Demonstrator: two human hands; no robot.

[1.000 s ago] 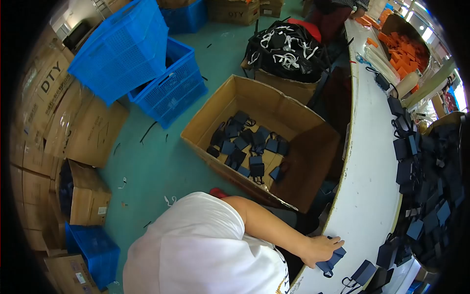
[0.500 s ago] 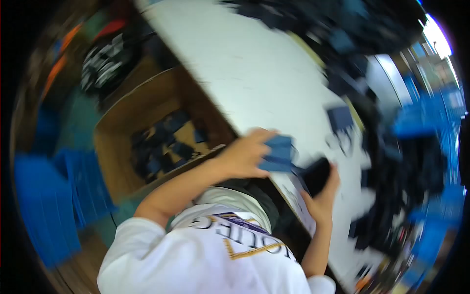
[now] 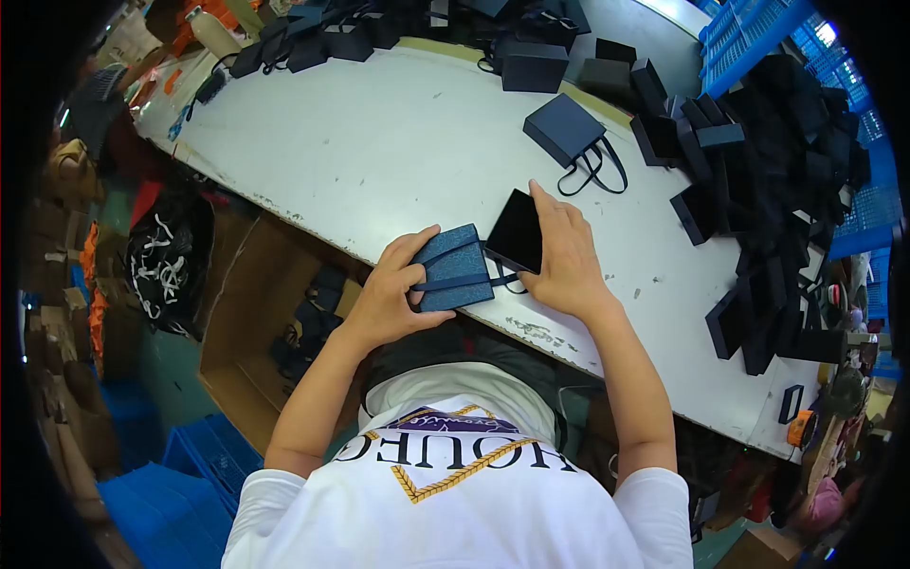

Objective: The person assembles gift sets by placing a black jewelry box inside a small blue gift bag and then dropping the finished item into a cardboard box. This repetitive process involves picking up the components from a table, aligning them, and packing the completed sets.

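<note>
My left hand [image 3: 384, 292] grips a small blue textured box [image 3: 455, 268] with two dark ribbons across its face, fingers and thumb around its left side. Close to its right, my right hand [image 3: 571, 254] is closed on a black box part [image 3: 515, 231] whose dark inside faces up. The ribbon ends [image 3: 505, 281] run between the two pieces. Both hands are over the front edge of the white table. Beyond them lies a dark box with looped ribbons [image 3: 565, 130].
Black boxes [image 3: 749, 199] are heaped along the table's right side, with more [image 3: 534, 68] at the back edge. On the left below the table stands an open cardboard carton [image 3: 237, 356] with dark pieces inside. Blue crates [image 3: 166, 512] are at lower left. The worn white table [image 3: 379, 142] spans the middle.
The head view has turned and steadied, so the table and carton appear shifted. Both hands keep hold of their pieces, the blue box now lying with its ribboned face in plain view.
</note>
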